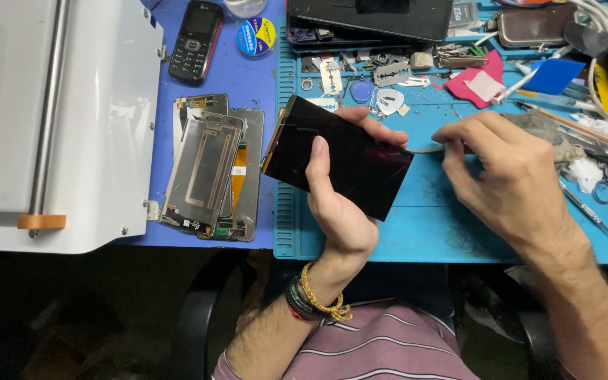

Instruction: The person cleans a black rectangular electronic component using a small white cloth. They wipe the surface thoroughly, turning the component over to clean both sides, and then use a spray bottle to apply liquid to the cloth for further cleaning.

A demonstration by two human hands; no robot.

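Observation:
My left hand [339, 204] grips a black phone screen panel [357, 165], thumb across its glass face and fingers curled behind its far edge. The panel is tilted, held above the blue work mat [423, 225]. My right hand [504, 176] hovers just right of the panel over the mat, fingers pinched together near a thin pale strip; I cannot tell whether it holds that strip. Bead and cord bracelets circle my left wrist.
Stripped phone frames [209, 176] lie left of the mat. A black keypad phone [195, 39] and a tape roll [256, 36] sit beyond. A white machine [58, 119] fills the left. Razor blades, scissors [606, 186], tweezers and scraps clutter the mat's far and right side.

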